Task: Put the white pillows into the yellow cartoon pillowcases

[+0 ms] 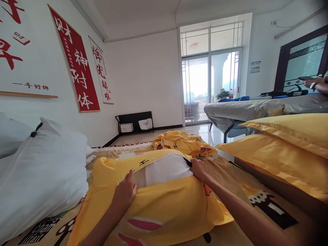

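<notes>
From afar, I hold the yellow pillowcase (164, 201) on the brown sheet (222, 171), left hand (125, 188) and right hand (200, 169) both curled tight at its edges, I think so the slit is wide over the white pillow (169, 169); yellow cloth (183, 141) lies behind

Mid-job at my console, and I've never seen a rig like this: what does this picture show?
No machine here: a person works bare-handed, seen by a camera worn on their own head, looking forward and down. On the patterned cloth lies a yellow pillowcase, a white pillow showing through its opening. The left hand holds the opening's left edge; the right hand grips its right end, beside a dark strip. White pillows stand on the left, crumpled yellow cloth lies ahead, and yellow cushions are stacked on the right.
</notes>
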`<state>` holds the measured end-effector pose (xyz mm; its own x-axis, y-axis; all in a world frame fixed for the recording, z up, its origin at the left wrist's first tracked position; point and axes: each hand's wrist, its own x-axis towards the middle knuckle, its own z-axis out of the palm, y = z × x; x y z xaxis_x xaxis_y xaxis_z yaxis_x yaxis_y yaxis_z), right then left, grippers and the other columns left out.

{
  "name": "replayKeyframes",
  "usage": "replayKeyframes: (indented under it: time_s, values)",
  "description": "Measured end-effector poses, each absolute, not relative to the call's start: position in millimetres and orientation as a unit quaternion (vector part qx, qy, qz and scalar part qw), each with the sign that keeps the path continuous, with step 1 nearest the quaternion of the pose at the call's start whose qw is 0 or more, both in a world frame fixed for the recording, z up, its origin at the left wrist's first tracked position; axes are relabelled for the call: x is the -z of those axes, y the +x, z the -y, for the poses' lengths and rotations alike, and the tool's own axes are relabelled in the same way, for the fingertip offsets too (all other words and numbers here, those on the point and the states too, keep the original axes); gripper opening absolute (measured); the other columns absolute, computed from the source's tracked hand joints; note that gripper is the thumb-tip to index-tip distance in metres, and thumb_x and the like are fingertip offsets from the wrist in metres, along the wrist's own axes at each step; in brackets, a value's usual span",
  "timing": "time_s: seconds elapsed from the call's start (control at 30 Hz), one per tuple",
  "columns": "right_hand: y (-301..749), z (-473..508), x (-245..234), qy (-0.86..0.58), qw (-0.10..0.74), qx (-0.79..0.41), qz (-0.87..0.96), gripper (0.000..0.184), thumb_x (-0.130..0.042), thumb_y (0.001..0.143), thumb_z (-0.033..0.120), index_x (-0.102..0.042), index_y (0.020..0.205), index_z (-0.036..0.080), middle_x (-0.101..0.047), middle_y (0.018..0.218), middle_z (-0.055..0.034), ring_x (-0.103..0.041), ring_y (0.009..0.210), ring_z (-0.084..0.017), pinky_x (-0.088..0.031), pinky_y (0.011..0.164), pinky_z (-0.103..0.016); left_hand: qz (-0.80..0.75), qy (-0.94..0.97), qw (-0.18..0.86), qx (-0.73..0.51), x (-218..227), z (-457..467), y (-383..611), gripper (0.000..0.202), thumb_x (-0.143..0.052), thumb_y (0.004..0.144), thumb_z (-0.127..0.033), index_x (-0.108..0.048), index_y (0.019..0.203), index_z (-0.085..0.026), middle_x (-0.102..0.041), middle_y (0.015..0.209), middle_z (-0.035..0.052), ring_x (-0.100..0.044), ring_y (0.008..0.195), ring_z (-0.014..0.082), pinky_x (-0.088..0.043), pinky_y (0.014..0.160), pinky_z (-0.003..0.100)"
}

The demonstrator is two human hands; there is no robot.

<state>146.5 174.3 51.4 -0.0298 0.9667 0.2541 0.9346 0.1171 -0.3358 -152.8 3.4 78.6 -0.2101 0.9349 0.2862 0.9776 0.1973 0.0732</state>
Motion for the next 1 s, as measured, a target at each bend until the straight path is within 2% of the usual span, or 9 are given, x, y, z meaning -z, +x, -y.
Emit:
replayKeyframes:
  time_s: [0.13,0.3,0.4,0.5,0.63,0.7,0.77,0.87,1.0]
  values:
    - [150,-162,-66,-0.63,0.259,-0.053,0.73,0.017,-0.052,0.072,0.016,-0.064,0.085,0.016,-0.067,0.082,-0.0092,-0.061,0.079,-0.02,-0.035,0.058,-0.023,0.749,-0.611,0.23,0.113,-79,-20,-180,0.042,-0.048,0.08,-0.021,-0.051,0.122,-0.017,-0.059,0.119,0.0146,-0.052,0.113,0.0291,-0.039,0.088,0.038]
    - [158,-151,-78,-0.587,0.293,-0.101,0.748,0.009,-0.051,0.072,0.025,-0.057,0.073,0.018,-0.058,0.066,0.0,-0.051,0.063,-0.014,-0.03,0.052,-0.022,0.811,-0.564,0.091,0.126,-72,-48,-224,0.019,-0.043,0.083,-0.029,-0.058,0.081,-0.017,-0.067,0.093,0.0106,-0.061,0.09,0.0243,-0.036,0.064,0.029]
    - [171,-142,-83,-0.577,0.278,-0.118,0.759,0.003,-0.052,0.067,0.02,-0.052,0.063,0.019,-0.051,0.06,0.0029,-0.047,0.059,-0.012,-0.028,0.051,-0.022,0.817,-0.549,0.103,0.146,-77,-50,-236,0.017,-0.039,0.083,-0.023,-0.053,0.073,-0.019,-0.066,0.083,0.0085,-0.061,0.082,0.0219,-0.029,0.057,0.028]
    - [181,-129,-90,-0.581,0.251,-0.103,0.768,0.009,-0.053,0.06,0.012,-0.049,0.056,0.018,-0.052,0.06,0.0009,-0.05,0.063,-0.014,-0.028,0.054,-0.023,0.808,-0.532,0.148,0.207,-95,-39,-236,0.013,-0.039,0.08,-0.023,-0.045,0.069,-0.02,-0.059,0.071,0.0039,-0.053,0.068,0.0181,-0.026,0.055,0.028]
    - [174,-104,-98,-0.602,0.173,0.073,0.776,0.016,-0.05,0.074,0.008,-0.064,0.072,0.016,-0.068,0.078,-0.0126,-0.062,0.077,-0.023,-0.035,0.069,-0.032,0.729,-0.505,0.2,0.416,-122,-16,-219,0.018,-0.04,0.073,-0.021,-0.027,0.061,-0.022,-0.033,0.054,-0.004,-0.034,0.054,0.0124,-0.025,0.055,0.025]
    - [166,-95,-98,-0.595,0.115,0.137,0.784,0.025,-0.045,0.082,0.007,-0.068,0.079,0.014,-0.07,0.084,-0.0172,-0.065,0.08,-0.026,-0.037,0.077,-0.037,0.686,-0.499,0.21,0.486,-130,-4,-205,0.021,-0.041,0.072,-0.021,-0.023,0.06,-0.021,-0.027,0.054,-0.0048,-0.029,0.054,0.0113,-0.026,0.054,0.024]
    - [163,-92,-97,-0.591,0.089,0.137,0.79,0.026,-0.044,0.084,0.007,-0.069,0.079,0.014,-0.071,0.084,-0.0175,-0.067,0.082,-0.027,-0.037,0.078,-0.039,0.659,-0.501,0.219,0.516,-130,9,-193,0.022,-0.042,0.07,-0.022,-0.023,0.059,-0.021,-0.025,0.055,-0.0049,-0.027,0.055,0.0109,-0.025,0.054,0.024]
    - [172,-96,-97,-0.612,0.108,0.137,0.771,0.025,-0.043,0.086,0.011,-0.068,0.083,0.014,-0.071,0.087,-0.0171,-0.067,0.082,-0.028,-0.038,0.07,-0.035,0.65,-0.498,0.226,0.528,-115,33,-189,0.023,-0.044,0.07,-0.024,-0.025,0.058,-0.022,-0.024,0.055,-0.0051,-0.026,0.054,0.0107,-0.026,0.053,0.023]
    - [190,-103,-93,-0.649,0.209,0.111,0.723,0.018,-0.046,0.086,0.023,-0.061,0.093,0.017,-0.07,0.089,-0.0128,-0.066,0.079,-0.026,-0.031,0.058,-0.03,0.681,-0.524,0.219,0.462,-74,55,-205,0.025,-0.045,0.071,-0.029,-0.024,0.058,-0.023,-0.029,0.053,-0.0048,-0.03,0.052,0.0114,-0.027,0.052,0.024]
